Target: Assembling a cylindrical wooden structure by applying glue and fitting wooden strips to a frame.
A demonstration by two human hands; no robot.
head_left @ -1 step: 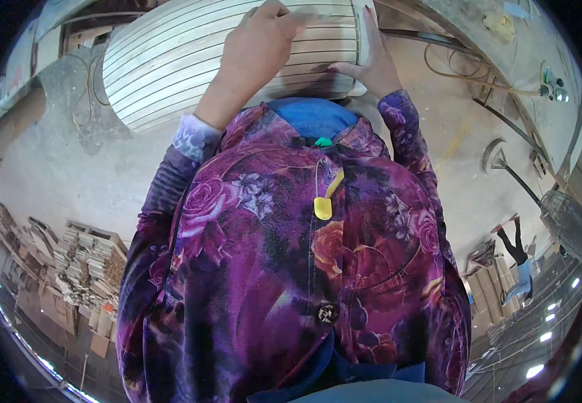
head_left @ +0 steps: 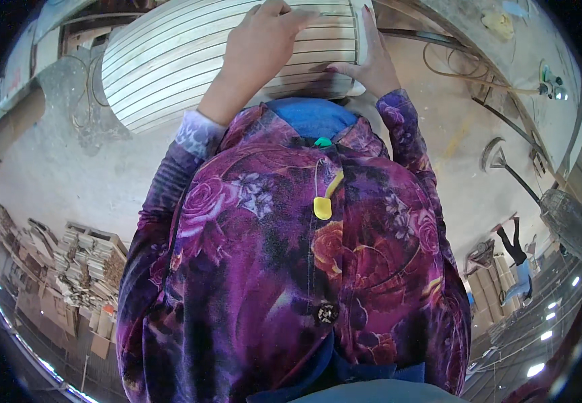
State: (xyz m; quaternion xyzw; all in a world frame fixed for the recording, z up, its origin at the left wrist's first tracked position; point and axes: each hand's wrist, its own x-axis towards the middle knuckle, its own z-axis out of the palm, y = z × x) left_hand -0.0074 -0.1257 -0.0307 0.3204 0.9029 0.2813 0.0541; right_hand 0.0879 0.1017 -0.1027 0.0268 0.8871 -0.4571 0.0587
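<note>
A pale wooden panel (head_left: 170, 64) of long narrow slats with dark grooves between them lies in front of me, its left end rounded by the lens. Over its right half is my left hand (head_left: 259, 47), fingers curled and closed, thumb side toward the right end. Whatever it pinches is too blurred to make out. My right hand (head_left: 373, 67) grips the panel's right end, thumb on the slats and fingers along the pale end edge. The panel's near side meets the blue cloth (head_left: 311, 114) at my waist.
Right of me, a hose (head_left: 439, 70) runs by a long pale bench (head_left: 539, 60). A round-based metal stand (head_left: 496, 156) is on the floor. Stacked wood pieces (head_left: 89, 262) stand behind left; cardboard boxes (head_left: 489, 292) and another person (head_left: 521, 275) are behind right.
My left hand has shifted very slightly to the right over the slats. My right hand keeps its place on the panel's end.
</note>
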